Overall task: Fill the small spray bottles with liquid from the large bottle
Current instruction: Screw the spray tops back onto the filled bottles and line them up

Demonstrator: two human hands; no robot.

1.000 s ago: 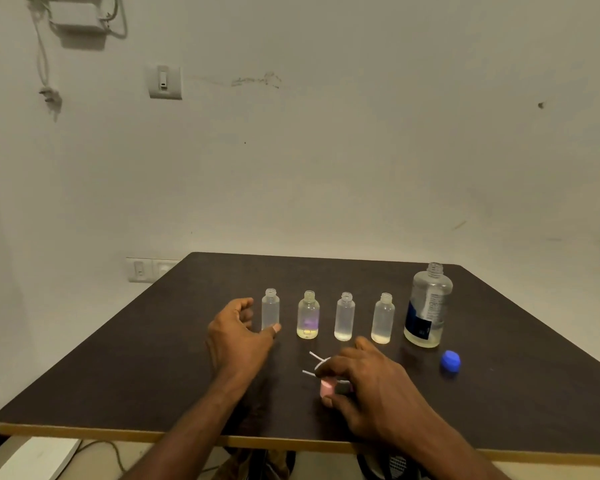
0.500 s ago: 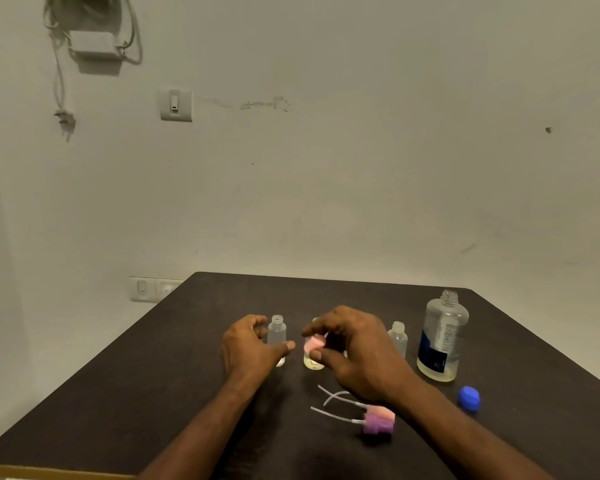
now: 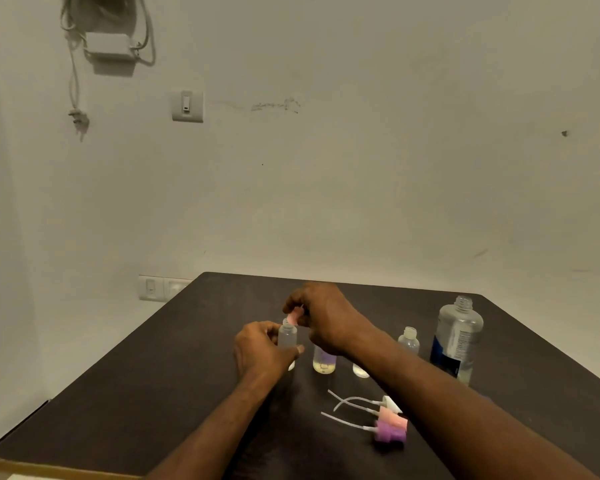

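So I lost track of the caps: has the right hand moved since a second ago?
Yes. The right hand went from the table's near side, away and leftward, to the leftmost small bottle, holding a pink spray cap.

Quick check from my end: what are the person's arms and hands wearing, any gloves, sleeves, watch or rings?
Nothing that shows. The left hand and the right hand are bare, with no gloves. Both forearms are bare as far back as the bottom edge of the picture, so no sleeve or cuff is in view. No watch, strap or bracelet shows at either wrist. No ring can be made out, though the fingers are small and partly hidden.
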